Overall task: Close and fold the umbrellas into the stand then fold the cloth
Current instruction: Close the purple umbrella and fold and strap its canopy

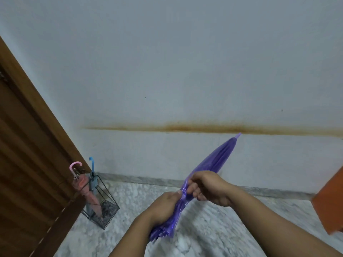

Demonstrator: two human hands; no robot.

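A closed purple umbrella (217, 160) points up and to the right, its tip near the wall. My left hand (163, 206) grips the bunched lower canopy. My right hand (207, 188) holds the canopy just above, fingers curled round the purple plastic at its middle. The handle end is hidden under my left forearm. A black wire umbrella stand (109, 210) sits on the floor at the left by the door. Inside it lean a closed pink umbrella (84, 184) and a closed blue umbrella (92, 180), handles up.
A brown wooden door (27, 164) fills the left side. A white wall with a rusty stain (185, 127) runs behind. The floor (213, 229) is grey-white marble. An orange object (332, 199) juts in at the right edge.
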